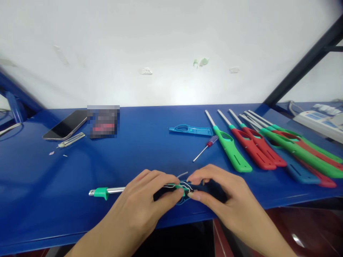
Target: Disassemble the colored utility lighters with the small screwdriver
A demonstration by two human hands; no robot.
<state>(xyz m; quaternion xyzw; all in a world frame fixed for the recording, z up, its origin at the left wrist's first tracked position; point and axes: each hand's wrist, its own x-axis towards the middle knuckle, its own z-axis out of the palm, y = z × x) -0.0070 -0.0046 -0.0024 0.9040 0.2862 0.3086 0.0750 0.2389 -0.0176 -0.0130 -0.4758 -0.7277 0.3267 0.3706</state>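
Blue shelf [139, 150], front edge: see opened lighter [116, 190], clamped in fingers of left hand [143, 200]. At white wires [184, 183], note thumb and forefinger of right hand [221, 191] slightly apart; cannot tell whether gripping.

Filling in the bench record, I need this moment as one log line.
left hand: holding opened lighter | right hand: at white wires | blue casing half: lying apart | screwdriver: beside green lighter

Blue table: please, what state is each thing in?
Held lighter: open, wires showing
Blue plastic piece: lying loose
Screwdriver: lying down, not held
Other lighters: lying down, some overlapping
Phone: lying flat, screen dark
Blurred object: cannot tell
Clear piece: lying down
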